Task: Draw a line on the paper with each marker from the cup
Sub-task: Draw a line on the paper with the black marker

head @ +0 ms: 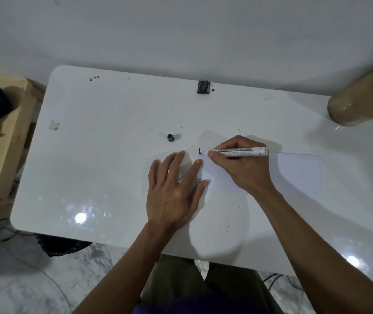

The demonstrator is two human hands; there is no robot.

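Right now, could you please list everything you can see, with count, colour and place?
table: one, white, centre
paper: one sheet, white, table's right half
marker: one, white barrel, in right hand, black tip at paper's upper-left corner
cap: one, black, on table left of paper
clip: one, black, table's far edge
cup: one, tan, table's far right
bench: one, wooden, left of table
left hand: flat, fingers on paper's left edge
right hand: gripping marker

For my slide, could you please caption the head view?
Right hand presses a white marker to the white paper sheet while the left hand pins its edge.
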